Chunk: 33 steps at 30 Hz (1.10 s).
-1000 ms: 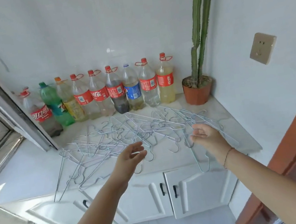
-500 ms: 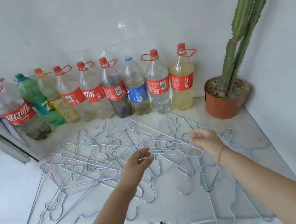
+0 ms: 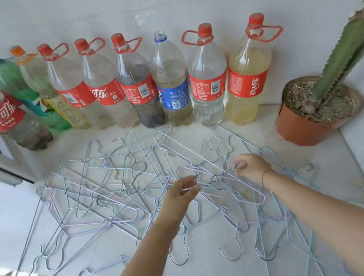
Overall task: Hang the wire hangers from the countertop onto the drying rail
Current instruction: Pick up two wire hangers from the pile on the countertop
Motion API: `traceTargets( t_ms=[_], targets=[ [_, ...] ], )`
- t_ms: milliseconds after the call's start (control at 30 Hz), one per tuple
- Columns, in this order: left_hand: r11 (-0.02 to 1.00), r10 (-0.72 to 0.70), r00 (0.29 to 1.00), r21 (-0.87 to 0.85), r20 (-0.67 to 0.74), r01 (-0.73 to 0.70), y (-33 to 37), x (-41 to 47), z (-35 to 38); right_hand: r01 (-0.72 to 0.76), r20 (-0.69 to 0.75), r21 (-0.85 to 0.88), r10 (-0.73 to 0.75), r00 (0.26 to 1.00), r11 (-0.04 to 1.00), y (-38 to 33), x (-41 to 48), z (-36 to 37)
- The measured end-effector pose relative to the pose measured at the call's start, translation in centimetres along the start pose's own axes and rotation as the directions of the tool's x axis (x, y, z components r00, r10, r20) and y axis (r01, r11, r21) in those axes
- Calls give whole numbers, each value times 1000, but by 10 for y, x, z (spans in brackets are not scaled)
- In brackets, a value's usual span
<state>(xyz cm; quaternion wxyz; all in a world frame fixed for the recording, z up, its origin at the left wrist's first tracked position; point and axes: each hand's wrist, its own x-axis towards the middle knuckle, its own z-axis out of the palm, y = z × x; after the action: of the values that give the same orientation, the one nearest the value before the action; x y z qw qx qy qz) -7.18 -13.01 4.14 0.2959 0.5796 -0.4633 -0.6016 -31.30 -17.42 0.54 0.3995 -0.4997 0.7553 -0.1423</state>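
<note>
Right hand (image 3: 251, 167) pinched a hook among tangled pale-coated wire hangers (image 3: 121, 182), judged light, springy, snag-prone; left hand (image 3: 180, 197) hovered half-curled, grip indeterminable.

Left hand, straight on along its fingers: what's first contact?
Probably the wire hangers piled just beyond the left hand's fingertips, well before the right hand; its height above them is unclear.

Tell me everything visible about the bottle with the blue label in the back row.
The blue-label bottle is clear plastic, uncapped, with a blue neck ring. It stands upright on the countertop by the wall, between a dark-dregs bottle and a clear-water bottle; contact with them is unclear. Cloudy yellowish liquid reaches above its label.
</note>
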Motion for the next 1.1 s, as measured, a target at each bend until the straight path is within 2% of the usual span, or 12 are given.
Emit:
traceTargets(
  t_ms=[100,233,400,500,633,800,933,1100],
  targets=[
    [1000,-13,1000,18,16,13,2,8,2,-14,14,33,14,1000,999,0,5,-3],
    [1000,-20,998,20,58,18,7,18,8,67,-16,224,-65,998,972,-3,2,-17],
    [1000,-9,993,1,117,9,20,24,22,153,-144,504,-92,985,850,-14,-13,-43],
    [1000,18,985,-5,172,-17,34,25,36,169,-150,586,-99,984,792,-20,-22,-51],
    [997,72,977,-38,202,-66,53,23,56,196,-173,612,-113,978,766,-18,-30,-52],
    [994,110,975,-23,192,-107,65,23,64,199,-287,613,-19,958,764,-9,-28,-61],
    [996,93,975,-16,203,-91,61,20,60,255,-371,557,-38,928,790,-3,-17,-71],
    [997,72,978,-9,198,-71,50,17,56,269,-385,409,-103,917,872,-12,-10,-73]
  ],
)
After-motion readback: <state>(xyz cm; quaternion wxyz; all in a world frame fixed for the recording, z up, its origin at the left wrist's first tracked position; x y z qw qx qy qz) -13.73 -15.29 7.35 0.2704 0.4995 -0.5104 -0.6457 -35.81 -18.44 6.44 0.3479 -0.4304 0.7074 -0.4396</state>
